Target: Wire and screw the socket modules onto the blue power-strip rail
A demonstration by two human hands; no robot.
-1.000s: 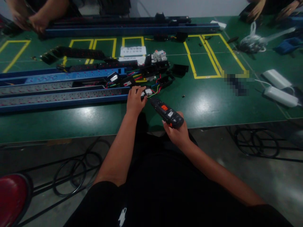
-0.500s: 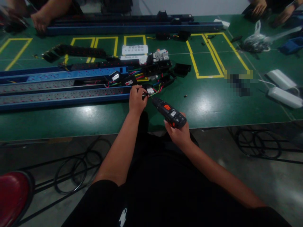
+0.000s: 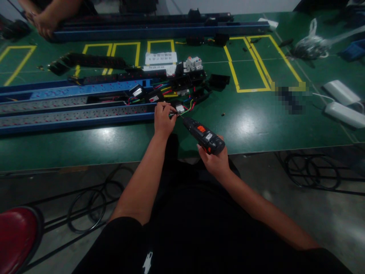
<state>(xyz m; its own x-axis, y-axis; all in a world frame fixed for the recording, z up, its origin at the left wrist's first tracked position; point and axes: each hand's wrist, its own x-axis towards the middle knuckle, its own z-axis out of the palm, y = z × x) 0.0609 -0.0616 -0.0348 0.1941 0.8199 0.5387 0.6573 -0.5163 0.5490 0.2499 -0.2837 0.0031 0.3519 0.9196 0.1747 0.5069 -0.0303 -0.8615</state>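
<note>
My right hand point(image 3: 215, 160) is wrapped round a black electric screwdriver point(image 3: 203, 136) with an orange switch, its tip pointing up and left. That tip meets a small white-labelled part point(image 3: 180, 109) with coloured wires. Beside the tip, my left hand point(image 3: 165, 117) has its fingers pinched at the wired end of a long blue-edged socket strip point(image 3: 85, 117); what exactly they hold is too small to make out. Just behind lie black housings point(image 3: 154, 97) and loose red, yellow and green wires.
A green table point(image 3: 137, 142) carries more strips, a white terminal block point(image 3: 193, 64), a paper label point(image 3: 161, 58), a plastic bag point(image 3: 310, 47) and white adapters point(image 3: 348, 114). Another person's hands point(image 3: 44, 24) rest at the back left. A red stool point(image 3: 17, 239) stands lower left.
The view has shifted slightly. The other person's hands at the back left have come together, and hands at the top right are no longer seen. My own hands hold nearly the same pose.
</note>
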